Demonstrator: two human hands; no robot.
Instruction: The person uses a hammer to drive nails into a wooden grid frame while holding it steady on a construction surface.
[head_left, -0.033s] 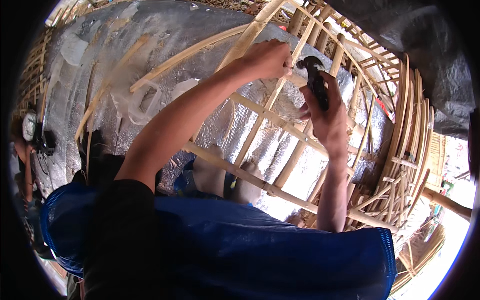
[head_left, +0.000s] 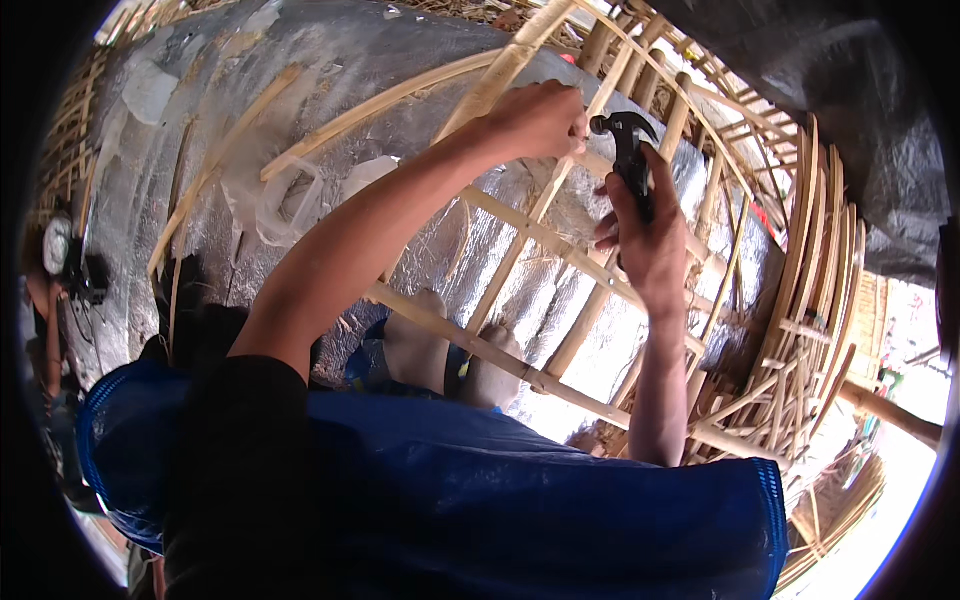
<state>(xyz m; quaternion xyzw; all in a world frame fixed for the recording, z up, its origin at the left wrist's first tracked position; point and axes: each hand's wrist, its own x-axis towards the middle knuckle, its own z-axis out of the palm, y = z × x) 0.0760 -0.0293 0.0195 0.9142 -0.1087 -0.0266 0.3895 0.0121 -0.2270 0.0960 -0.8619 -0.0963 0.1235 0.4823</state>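
A black claw hammer (head_left: 632, 160) is gripped in my right hand (head_left: 655, 245), held upright by its handle. Its striking face sits just to the right of the fingertips of my left hand (head_left: 545, 120). Those fingers are pinched together over a thin bamboo strip (head_left: 548, 192); whatever they hold is too small to make out. The strip crosses a bamboo pole (head_left: 540, 235) in a lattice frame of poles and slats. A nearer pole (head_left: 480, 347) of the frame runs across in front of my knees.
Silvery sheeting (head_left: 400, 60) spreads beneath the frame. A clear plastic container (head_left: 290, 205) lies on it at left, beside loose bamboo strips (head_left: 375, 105). Long split bamboo slats (head_left: 820, 230) stand bundled at right, with dark sheeting (head_left: 790, 60) above. Another person's arm (head_left: 52, 340) shows at far left.
The hammer has shifted slightly left, and its head now shows side-on and sharper. My left hand stays in nearly the same place.
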